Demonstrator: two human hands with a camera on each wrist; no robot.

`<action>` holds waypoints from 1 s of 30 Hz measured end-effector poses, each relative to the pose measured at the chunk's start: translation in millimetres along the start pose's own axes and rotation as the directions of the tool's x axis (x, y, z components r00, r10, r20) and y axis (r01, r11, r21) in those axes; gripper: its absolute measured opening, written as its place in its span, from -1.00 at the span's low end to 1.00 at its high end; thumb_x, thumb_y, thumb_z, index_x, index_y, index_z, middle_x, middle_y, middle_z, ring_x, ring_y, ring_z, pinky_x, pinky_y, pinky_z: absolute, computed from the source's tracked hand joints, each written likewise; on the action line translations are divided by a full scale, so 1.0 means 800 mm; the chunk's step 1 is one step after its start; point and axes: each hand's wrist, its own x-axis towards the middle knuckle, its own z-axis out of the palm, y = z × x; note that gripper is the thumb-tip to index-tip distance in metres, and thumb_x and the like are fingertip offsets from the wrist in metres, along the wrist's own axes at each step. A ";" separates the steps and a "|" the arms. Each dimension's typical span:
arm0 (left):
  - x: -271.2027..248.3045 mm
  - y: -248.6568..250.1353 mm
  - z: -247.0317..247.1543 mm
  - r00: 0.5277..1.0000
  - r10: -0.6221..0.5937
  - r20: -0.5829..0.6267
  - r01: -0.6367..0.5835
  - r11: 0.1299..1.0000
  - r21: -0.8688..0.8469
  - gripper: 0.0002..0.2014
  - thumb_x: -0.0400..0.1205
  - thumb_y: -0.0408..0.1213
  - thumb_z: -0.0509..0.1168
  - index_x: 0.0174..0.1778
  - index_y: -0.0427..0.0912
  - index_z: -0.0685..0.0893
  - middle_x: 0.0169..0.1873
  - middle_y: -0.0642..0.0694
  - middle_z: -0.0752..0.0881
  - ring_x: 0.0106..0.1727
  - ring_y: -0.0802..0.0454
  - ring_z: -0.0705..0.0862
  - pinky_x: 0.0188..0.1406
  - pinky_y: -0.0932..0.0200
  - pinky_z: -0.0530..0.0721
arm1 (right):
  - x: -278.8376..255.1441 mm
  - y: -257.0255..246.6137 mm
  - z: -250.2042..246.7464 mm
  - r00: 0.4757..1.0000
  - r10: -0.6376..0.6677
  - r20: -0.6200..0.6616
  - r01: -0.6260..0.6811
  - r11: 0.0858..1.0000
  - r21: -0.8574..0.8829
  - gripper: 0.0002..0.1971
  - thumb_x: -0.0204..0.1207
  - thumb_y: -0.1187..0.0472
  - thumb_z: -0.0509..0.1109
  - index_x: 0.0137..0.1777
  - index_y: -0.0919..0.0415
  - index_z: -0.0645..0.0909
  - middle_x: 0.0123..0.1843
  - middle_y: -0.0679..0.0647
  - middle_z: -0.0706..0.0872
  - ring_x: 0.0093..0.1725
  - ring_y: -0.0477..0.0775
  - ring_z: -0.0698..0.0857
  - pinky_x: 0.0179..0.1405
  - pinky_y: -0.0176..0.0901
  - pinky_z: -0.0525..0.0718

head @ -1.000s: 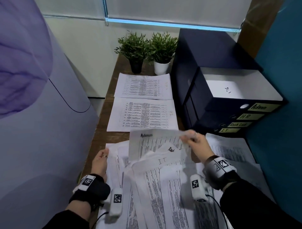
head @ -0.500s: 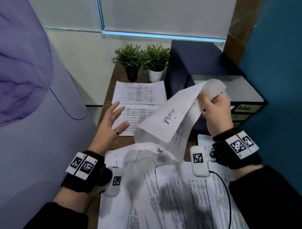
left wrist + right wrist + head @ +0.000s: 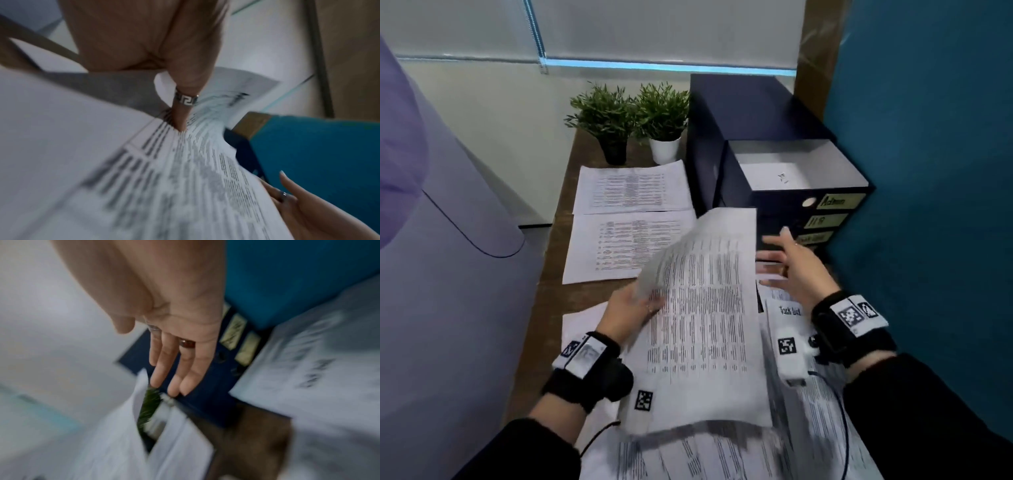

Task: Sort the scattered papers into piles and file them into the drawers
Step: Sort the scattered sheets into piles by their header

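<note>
Scattered papers [image 3: 722, 452]: I see them overlapping on the desk nearest me, under both wrists.
Left hand [image 3: 626, 308]: I see it pinching the left edge of a printed sheet [image 3: 705, 308], thumb on top; the sheet is lifted and curved above the heap.
Right hand [image 3: 798, 267]: released, fingers straight and spread, holding nothing, just right of the sheet.
Sorted piles: two, near pile [image 3: 626, 246] and far pile [image 3: 633, 188], flat on the desk beyond.
Drawer unit [image 3: 774, 192]: right; top drawer pulled out, paper inside.
Plants [image 3: 633, 113]: two pots, far end.
</note>
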 end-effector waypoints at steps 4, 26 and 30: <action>-0.011 -0.027 0.040 0.990 -0.144 -0.007 0.144 0.988 0.047 -0.67 0.56 -0.47 0.34 0.25 -0.45 0.57 0.07 -0.33 0.71 -0.03 -0.11 0.69 0.02 0.02 0.67 | 0.003 0.076 -0.089 0.940 0.123 -0.317 -0.203 0.951 -0.233 -0.60 0.66 0.06 0.16 0.29 0.36 0.53 0.23 0.33 0.64 0.11 0.25 0.62 -0.09 -0.01 0.56; 0.023 -0.136 0.069 0.965 -0.248 -0.085 0.250 0.968 0.014 -0.69 0.48 -0.38 0.45 0.13 -0.30 0.65 -0.03 -0.24 0.72 0.13 -0.21 0.68 0.28 -0.09 0.54 | 0.004 0.187 -0.063 0.972 0.197 -0.131 -0.168 0.184 -0.968 -0.20 0.37 -0.22 0.25 0.49 0.24 0.15 0.60 0.24 -0.01 0.47 0.43 0.34 0.32 0.29 0.52; 0.021 -0.139 0.071 0.968 -0.236 -0.082 0.235 0.972 -0.019 -0.70 0.50 -0.39 0.42 0.15 -0.30 0.63 -0.04 -0.22 0.71 0.09 -0.17 0.66 0.18 0.01 0.51 | -0.001 0.181 -0.058 0.975 0.165 -0.149 -0.180 0.188 -0.966 -0.30 0.43 -0.08 0.29 0.47 0.22 0.14 0.61 0.22 -0.01 0.53 0.44 0.26 0.31 0.35 0.51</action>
